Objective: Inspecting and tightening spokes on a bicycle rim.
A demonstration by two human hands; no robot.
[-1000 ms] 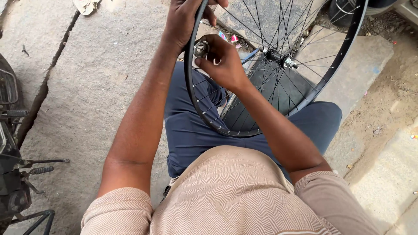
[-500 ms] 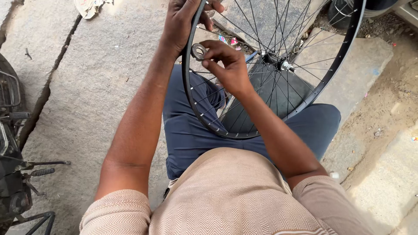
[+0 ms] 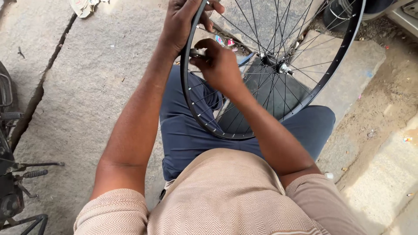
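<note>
1. Head view looks down on a seated person in a beige herringbone shirt and dark blue trousers, with a bare bicycle wheel standing over the lap.
2. The wheel has a black rim and thin metal spokes running to a silver hub; its lower edge rests against the trousers between the thighs, and it stands tilted towards the right of the picture.
3. The left hand grips the rim near its top, fingers wrapped over the black edge, so this grip is closed on the wheel.
4. The right hand is inside the wheel's circle, just beside the rim and close below the left hand. Its fingers are curled and pinched around a small metal tool at the rim, so this grip is closed on it; what kind of tool it is cannot be told.
5. Both forearms reach forward from the shirt sleeves, the left outside the wheel and the right passing across the spokes.
6. The person sits on grey stone paving with a dark crack running down its left part.
7. At the left edge stands part of a dark motorcycle with a foot peg.
8. Sandy ground lies to the right, and a crumpled scrap of paper lies at the top left.
</note>
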